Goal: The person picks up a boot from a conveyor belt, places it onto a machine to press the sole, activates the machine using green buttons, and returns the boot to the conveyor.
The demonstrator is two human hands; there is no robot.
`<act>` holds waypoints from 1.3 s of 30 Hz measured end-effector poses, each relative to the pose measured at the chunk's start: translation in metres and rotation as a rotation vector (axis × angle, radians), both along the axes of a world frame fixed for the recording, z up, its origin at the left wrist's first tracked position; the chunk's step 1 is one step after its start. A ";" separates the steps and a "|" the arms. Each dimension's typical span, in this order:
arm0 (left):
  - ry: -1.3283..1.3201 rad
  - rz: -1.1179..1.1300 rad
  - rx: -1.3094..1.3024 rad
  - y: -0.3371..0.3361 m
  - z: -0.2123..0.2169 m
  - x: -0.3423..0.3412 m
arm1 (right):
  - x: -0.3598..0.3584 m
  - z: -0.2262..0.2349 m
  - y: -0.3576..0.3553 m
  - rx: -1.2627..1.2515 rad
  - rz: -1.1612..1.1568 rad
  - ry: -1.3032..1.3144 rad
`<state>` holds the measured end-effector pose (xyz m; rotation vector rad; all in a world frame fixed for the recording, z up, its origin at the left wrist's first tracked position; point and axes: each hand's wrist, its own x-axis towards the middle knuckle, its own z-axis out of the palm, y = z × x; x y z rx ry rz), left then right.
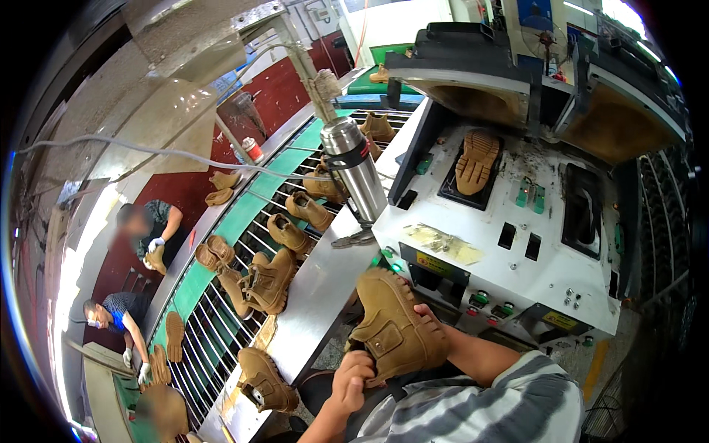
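A tan work boot [395,317] is held up in front of me, tilted, with its lugged sole edge facing up and right. My left hand [353,380] is closed on the boot's collar at the lower left. Behind the boot, my right hand [428,314] grips the sole side; most of its fingers are hidden. Another tan boot [264,380] lies on the metal ledge [314,295] left of my hands. Beyond the held boot stands a white pressing machine [450,221], with a boot sole-up [476,162] in its left bay under a raised lid.
A steel thermos [354,170] stands on the ledge beside the machine. Several tan boots, including a tall boot [269,280], rest on the roller conveyor [214,325]. Co-workers [122,317] handle footwear across it. The machine's right bay [583,210] holds a dark mould.
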<state>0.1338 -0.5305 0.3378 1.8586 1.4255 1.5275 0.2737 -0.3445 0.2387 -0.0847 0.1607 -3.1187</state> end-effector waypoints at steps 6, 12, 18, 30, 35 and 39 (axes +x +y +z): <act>0.058 0.553 -0.350 -0.017 -0.010 0.002 | -0.011 0.010 0.018 0.491 -0.324 0.100; -0.332 0.336 -0.446 -0.011 -0.021 -0.002 | -0.003 0.018 0.003 0.701 -0.623 -0.042; -0.395 0.017 -0.463 0.024 -0.036 0.015 | 0.055 0.038 0.022 0.962 -0.828 -0.188; -0.220 -0.159 -0.657 0.111 -0.146 0.029 | 0.280 0.136 0.091 1.467 -1.501 -1.140; -0.277 0.697 -0.730 0.004 -0.333 -0.126 | 0.367 0.181 0.176 1.670 -1.496 -1.536; -0.940 0.831 -0.773 -0.013 -0.363 -0.146 | 0.391 0.199 0.244 1.719 -1.082 -2.058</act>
